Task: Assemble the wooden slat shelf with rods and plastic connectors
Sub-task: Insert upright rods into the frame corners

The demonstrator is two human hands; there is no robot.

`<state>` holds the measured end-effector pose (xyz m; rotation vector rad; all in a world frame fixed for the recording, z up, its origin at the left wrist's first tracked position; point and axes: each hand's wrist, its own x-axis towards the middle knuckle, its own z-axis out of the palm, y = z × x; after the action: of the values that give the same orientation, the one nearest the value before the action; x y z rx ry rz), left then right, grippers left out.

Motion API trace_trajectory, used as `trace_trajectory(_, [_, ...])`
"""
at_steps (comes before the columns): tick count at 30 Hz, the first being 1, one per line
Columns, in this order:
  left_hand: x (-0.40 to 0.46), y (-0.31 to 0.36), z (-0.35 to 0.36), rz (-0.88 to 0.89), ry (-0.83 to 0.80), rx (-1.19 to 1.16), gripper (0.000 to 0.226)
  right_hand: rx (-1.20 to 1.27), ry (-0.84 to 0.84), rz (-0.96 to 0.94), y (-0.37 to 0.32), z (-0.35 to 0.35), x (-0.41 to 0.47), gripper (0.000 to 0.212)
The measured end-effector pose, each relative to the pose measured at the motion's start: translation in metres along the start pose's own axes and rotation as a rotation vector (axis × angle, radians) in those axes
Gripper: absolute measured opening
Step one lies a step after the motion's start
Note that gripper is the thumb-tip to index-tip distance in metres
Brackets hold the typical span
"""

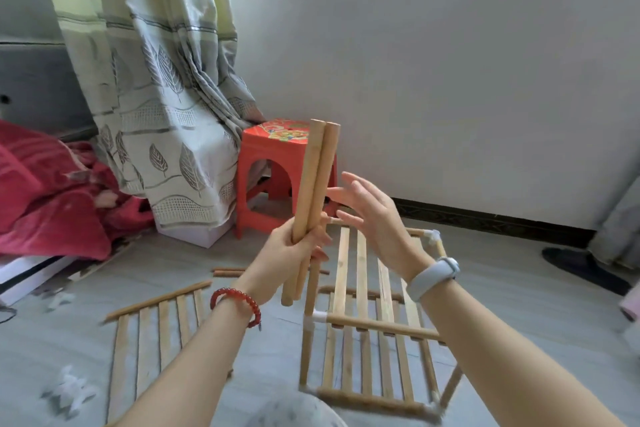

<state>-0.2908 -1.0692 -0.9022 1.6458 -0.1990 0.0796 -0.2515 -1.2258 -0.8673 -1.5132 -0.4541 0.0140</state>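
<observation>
Rods [311,198], two together, stand gripped in left hand [294,253]; right hand [367,215], fingers spread, reaches beside them, probably to take one for the shelf frame [374,326] below.

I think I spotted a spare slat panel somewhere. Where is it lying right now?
In the head view, the loose slat panel lies flat on the floor at lower left, under the left forearm, apart from the half-built shelf to its right.

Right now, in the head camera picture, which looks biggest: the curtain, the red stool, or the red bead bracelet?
1. Curtain
2. Red stool
3. Red bead bracelet, though it sits nearest the camera.
</observation>
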Motion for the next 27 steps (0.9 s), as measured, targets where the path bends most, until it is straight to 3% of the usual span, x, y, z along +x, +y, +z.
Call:
trace_trajectory(2, [0.004, 0.012, 0.023, -0.016, -0.094, 0.005, 0.013, 0.009, 0.013, -0.055, -0.015, -0.011, -0.004, 0.042])
trace_trajectory(9, [0.022, -0.008, 0.117, -0.098, -0.263, 0.129, 0.021, -0.175, 0.302, -0.107, 0.003, -0.091, -0.053, 0.012])
trace_trajectory(13, [0.031, -0.021, 0.155, -0.147, -0.168, 0.203, 0.042, -0.18, 0.519, -0.069, 0.014, -0.158, -0.079, 0.017])
trace_trajectory(21, [0.049, -0.046, 0.19, -0.107, -0.037, 0.146, 0.062, -0.3, 0.723, -0.029, 0.066, -0.211, -0.106, 0.011])
trace_trajectory(27, [0.066, -0.057, 0.188, -0.174, -0.033, 0.162, 0.042, -0.318, 0.723, 0.014, 0.097, -0.2, -0.093, 0.011])
